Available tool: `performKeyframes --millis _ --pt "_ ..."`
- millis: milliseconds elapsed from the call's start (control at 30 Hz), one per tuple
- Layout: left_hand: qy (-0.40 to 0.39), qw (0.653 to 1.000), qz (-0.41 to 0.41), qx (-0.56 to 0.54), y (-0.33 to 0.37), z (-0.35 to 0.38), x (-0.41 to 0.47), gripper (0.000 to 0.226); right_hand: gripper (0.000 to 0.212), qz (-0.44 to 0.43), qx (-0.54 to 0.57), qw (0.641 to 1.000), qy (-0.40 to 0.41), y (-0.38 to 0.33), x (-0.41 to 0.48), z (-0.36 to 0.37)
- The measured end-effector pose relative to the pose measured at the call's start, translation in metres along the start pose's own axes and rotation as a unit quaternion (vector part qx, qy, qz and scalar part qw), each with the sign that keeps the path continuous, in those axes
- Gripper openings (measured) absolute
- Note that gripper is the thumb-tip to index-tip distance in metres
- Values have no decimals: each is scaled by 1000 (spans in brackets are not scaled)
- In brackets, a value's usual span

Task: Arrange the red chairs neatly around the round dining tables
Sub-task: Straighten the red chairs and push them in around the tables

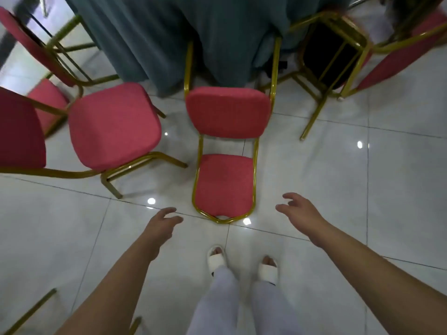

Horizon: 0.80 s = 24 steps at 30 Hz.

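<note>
While the red chair (pixel 227 112) sits mid-frame, my left hand (pixel 160 228) and right hand (pixel 300 211) hover either side, loosely open, empty

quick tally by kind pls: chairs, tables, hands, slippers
red chairs with red pads showing: 3
chair showing its black underside: 1
draped table: 1
left hand and right hand: 2
white slippers: 2
total: 9
gold legs at bottom left not counted

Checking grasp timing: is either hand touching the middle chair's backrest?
Apart. The head view shows floor tile between the backrest and both the left hand and right hand.
</note>
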State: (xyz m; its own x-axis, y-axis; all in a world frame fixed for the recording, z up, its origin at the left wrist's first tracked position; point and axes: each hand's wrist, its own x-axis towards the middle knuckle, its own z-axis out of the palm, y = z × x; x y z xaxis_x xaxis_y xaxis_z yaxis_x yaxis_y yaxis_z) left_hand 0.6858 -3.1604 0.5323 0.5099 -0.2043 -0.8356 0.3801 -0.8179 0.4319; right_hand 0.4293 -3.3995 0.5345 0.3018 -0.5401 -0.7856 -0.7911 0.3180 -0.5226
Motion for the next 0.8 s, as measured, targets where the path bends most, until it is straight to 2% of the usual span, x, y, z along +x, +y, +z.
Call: performKeyframes --millis 167,433,533,700,733,800 --pt "6 998 -61 6 -61 33 97 42 61 79 -36 996 -18 68 86 45" --pt "54 997 -30 36 -131 81 295 43 67 126 -7 991 31 147 268 129" --pt "57 997 -29 35 -155 95 367 50 75 141 40 989 38 173 335 161" --pt "66 997 -28 -9 -191 127 483 63 102 166 137 976 34 218 442 199" --pt "68 997 -27 -20 -198 134 503 66 102 171 159 972 34 227 461 206" --pt "59 997 -32 -49 -209 147 540 72 90 172 194 965 26 245 494 221"
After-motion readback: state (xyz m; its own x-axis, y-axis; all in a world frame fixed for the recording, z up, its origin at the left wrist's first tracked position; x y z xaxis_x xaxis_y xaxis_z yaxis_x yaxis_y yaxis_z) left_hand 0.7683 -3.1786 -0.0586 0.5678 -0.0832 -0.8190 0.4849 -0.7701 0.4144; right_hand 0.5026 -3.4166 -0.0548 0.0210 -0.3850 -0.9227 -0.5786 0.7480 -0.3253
